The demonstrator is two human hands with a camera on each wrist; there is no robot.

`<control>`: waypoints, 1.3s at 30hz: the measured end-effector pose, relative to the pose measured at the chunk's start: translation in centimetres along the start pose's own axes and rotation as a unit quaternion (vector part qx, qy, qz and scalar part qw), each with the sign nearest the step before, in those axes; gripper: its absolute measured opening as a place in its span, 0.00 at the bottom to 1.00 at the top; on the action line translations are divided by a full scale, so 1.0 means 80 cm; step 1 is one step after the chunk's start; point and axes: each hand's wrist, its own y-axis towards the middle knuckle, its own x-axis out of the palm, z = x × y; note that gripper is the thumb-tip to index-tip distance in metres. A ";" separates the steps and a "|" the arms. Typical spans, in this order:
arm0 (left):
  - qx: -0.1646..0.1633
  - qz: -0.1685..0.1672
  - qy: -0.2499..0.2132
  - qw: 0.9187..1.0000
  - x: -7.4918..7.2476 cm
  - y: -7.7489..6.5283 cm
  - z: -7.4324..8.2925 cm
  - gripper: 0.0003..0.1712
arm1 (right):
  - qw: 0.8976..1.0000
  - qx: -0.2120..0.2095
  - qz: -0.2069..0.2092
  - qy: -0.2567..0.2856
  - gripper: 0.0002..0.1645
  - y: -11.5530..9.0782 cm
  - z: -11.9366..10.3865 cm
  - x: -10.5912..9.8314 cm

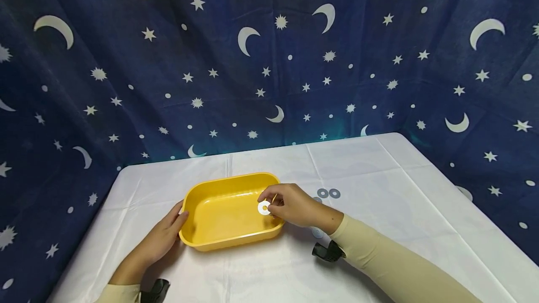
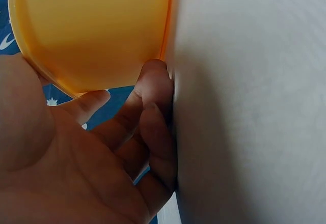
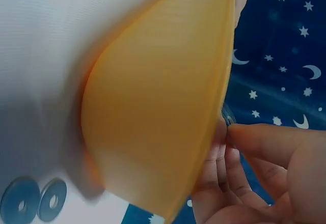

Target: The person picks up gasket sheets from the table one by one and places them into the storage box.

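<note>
A shallow yellow tray (image 1: 227,214) with rounded corners rests on the white-covered table. At its left end, my left hand (image 1: 162,235) holds the rim, thumb over the edge and the other fingers against the outside wall; the left wrist view shows those fingers (image 2: 155,89) low beside the tablecloth. Over the tray's right end, my right hand (image 1: 296,205) pinches a flat metal washer (image 1: 260,208) between thumb and fingers. The washer looks bright white from above, and only its thin edge (image 3: 227,113) shows past the tray wall in the right wrist view. The visible tray floor is bare.
Several grey washers lie on the table right of the tray, including a pair (image 1: 318,193) behind my right wrist and another (image 1: 317,233) partly hidden by the forearm. A dark blue curtain (image 1: 227,120) with moons and stars hangs behind the table (image 1: 404,228).
</note>
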 end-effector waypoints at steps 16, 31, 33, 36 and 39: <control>-0.002 -0.001 -0.004 1.000 -0.001 0.001 0.000 0.38 | 0.999 0.014 -0.035 -0.010 0.15 0.041 -0.004 0.026; -0.014 -0.001 -0.002 1.000 0.000 0.001 -0.003 0.39 | 0.996 0.006 -0.062 -0.067 0.11 0.061 -0.003 0.048; -0.019 -0.003 -0.001 1.000 0.000 0.002 -0.003 0.39 | 0.995 0.012 -0.064 -0.073 0.12 0.063 -0.001 0.049; -0.024 -0.006 -0.002 1.000 0.000 0.003 -0.002 0.40 | 0.994 0.020 -0.067 -0.081 0.13 0.066 0.002 0.052; -0.027 -0.004 -0.003 1.000 0.000 0.003 -0.001 0.40 | 0.993 0.025 -0.071 -0.088 0.12 0.068 0.004 0.054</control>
